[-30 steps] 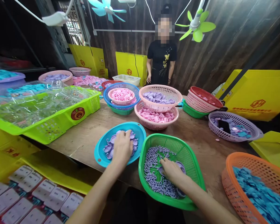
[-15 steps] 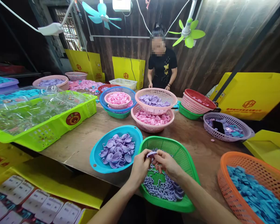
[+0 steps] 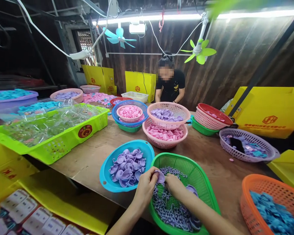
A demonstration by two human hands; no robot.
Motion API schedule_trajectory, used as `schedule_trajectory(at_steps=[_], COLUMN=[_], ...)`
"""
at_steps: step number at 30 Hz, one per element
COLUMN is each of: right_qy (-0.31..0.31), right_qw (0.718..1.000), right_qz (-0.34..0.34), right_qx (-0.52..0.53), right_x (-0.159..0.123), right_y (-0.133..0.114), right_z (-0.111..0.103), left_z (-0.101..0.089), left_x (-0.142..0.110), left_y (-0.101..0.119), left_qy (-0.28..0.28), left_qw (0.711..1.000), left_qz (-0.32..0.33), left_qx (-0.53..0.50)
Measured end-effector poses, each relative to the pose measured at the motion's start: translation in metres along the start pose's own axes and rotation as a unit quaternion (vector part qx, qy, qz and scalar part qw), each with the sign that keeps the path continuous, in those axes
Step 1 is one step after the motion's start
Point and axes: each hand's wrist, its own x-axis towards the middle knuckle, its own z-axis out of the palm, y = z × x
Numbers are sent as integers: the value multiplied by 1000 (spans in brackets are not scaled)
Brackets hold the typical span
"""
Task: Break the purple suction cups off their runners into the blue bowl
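Over the green basket (image 3: 189,161), my left hand (image 3: 146,184) pinches a small purple plastic cup (image 3: 160,177) between thumb and fingers, its hollow side turned toward me. Right beside the cup is my right hand (image 3: 175,186), its fingers curled closed and mostly hidden from view; I cannot make out what they hold. In the green basket lie many small purple hooks (image 3: 161,204) and a few purple cups. To the left, a blue basin (image 3: 105,174) holds a heap of similar purple cups (image 3: 128,167) with thin curved tails.
Stacked pink baskets (image 3: 165,138) stand behind the basin, beside a blue basket (image 3: 116,114). An orange basket (image 3: 250,189) of blue pieces is at right. A lime crate (image 3: 63,148) of clear bags sits left. Across the table, a person (image 3: 172,86) leans forward.
My view has tilted up, so the scene sits lower. The cup now shows its hollow, and my right hand's fingers have curled in beside it. The person opposite has bent lower.
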Motion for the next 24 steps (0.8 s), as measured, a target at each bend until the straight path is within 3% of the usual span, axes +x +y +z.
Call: schedule_trajectory(at_steps=[7,11,14,16,19,22,24], right_qy=[115,151,168,194,241,261,267], right_qw=[989,978,965,958,944,932,929], right_qz=[-6,-20,-40,-59,-75,-61,-52], right_qx=[94,145,195,202,214,243,252], right_x=[-4,-14,-27,-37,-48,-54,-56], right_y=[6,-7,-19,-27,-35,-37,-37], right_z=[-21,-38,-52,-58,-59,-53,-47], left_z=[20,19,15,13,13,13,14], left_x=[-1,-2,-2,-3,-6,-8,-8], left_y=[-19,-22,-21,-17,-8,-1,-1], left_qy=[-58,-55,-90,-149,-238,-251,-243], left_qw=[993,993,986,969,911,863,857], left_qz=[-69,-72,-94,-120,-160,-188,-187], left_qx=[-73,-74,-104,-160,-295,-397,-415])
